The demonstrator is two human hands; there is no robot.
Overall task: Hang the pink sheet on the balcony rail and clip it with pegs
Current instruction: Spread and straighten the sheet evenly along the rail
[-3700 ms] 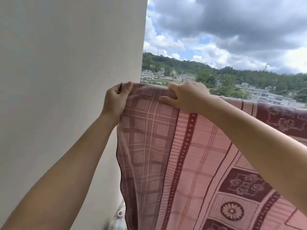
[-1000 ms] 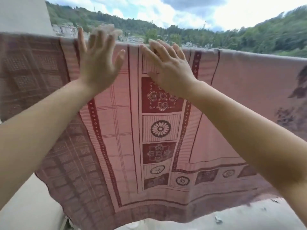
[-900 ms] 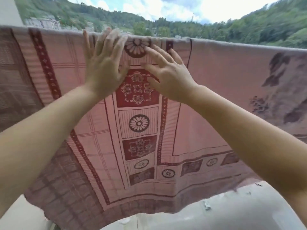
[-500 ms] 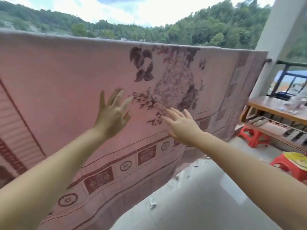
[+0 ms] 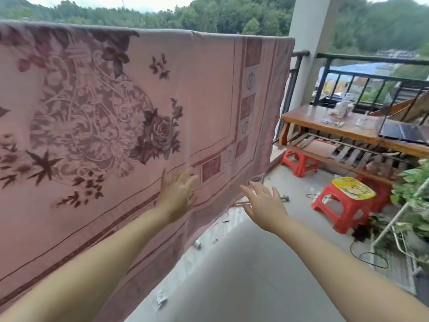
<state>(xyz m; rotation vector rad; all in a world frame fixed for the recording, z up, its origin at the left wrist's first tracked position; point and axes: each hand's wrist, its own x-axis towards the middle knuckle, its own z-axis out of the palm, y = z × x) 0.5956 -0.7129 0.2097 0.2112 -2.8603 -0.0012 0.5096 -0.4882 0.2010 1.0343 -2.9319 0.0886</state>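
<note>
1. Sheet (image 5: 204, 94): pink, floral, draped over the rail (image 5: 301, 53) and hanging almost to the floor (image 5: 232, 275). Its right edge stops just short of the pillar (image 5: 308, 43). No pegs show along the top fold, so by my reading it is hung but not yet clipped.

2. Left hand (image 5: 177, 194): fingers straight and spread, grasping nothing, at the lower border of the sheet; the blur hides whether it touches the cloth.

3. Right hand (image 5: 264, 205): released, fingers loosely spread, empty, in the air just right of the sheet's bottom corner.

4. Risk, slippage: unpegged cloth rests on the rail by its own weight alone. A gust, or a downward tug while smoothing, could likely drag it off, inward or over the far side.

5. Risk, soiling: the hem hangs close to the floor, where scraps and a metal rod (image 5: 262, 201) lie. Pulling the cloth lower could dirty or snag it.

6. Risk, pegs: none in view. They may be on the bench (image 5: 325, 122); walking away to fetch them leaves the sheet unsecured.

7. Surroundings: red stools (image 5: 343, 201), plant (image 5: 415, 182) to the right, well apart.
</note>
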